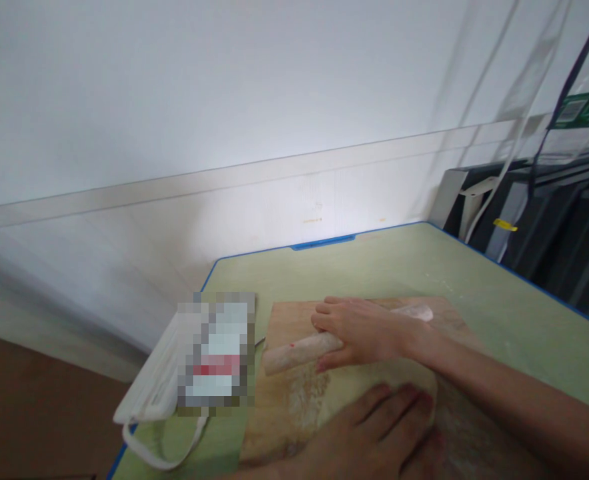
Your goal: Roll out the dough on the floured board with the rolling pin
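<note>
My right hand [357, 327] is wrapped over the middle of a pale, flour-dusted rolling pin [301, 353], which lies at a slant across the wooden board [289, 317]. Just below it, a flattened sheet of pale dough [344, 393] rests on the board. My left hand [379, 427] lies on the dough with its fingers stretched out towards the right edge; its thumb is hidden. Loose flour shows on the wood left of the dough.
The board sits on a green table [374, 260] with a blue edge, against a white wall [274, 100]. At left are a blurred-out flat object [219, 353] and a white strapped item [154, 380]. Dark panels [554, 220] lean beyond the table's right edge.
</note>
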Demonstrator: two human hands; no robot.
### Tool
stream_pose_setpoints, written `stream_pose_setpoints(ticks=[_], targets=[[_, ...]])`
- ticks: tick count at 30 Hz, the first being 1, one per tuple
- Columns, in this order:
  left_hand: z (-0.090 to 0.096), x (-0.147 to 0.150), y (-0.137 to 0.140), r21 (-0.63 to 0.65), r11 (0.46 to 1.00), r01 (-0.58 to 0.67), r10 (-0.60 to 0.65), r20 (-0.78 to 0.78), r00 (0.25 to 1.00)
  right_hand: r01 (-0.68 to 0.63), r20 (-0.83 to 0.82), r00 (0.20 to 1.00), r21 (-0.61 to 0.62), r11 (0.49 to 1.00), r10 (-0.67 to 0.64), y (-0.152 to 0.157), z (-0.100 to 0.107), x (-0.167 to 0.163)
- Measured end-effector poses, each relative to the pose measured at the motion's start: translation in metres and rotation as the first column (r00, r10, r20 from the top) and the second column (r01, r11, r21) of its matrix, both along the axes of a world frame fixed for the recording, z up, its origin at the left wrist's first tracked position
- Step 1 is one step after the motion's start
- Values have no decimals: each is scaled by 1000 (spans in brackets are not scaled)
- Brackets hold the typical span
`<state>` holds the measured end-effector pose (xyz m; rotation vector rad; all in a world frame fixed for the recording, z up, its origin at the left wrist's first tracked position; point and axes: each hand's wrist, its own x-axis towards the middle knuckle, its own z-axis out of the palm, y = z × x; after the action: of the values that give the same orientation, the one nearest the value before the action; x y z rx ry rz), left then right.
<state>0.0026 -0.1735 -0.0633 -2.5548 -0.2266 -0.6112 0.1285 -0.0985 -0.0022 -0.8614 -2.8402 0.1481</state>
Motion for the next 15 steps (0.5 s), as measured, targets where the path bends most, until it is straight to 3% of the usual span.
stream_pose_setpoints(ticks=[15], targets=[[5, -1, -1, -21, 1000, 15, -15, -30, 999, 52, 23, 998, 14, 999, -52, -1, 0, -2]])
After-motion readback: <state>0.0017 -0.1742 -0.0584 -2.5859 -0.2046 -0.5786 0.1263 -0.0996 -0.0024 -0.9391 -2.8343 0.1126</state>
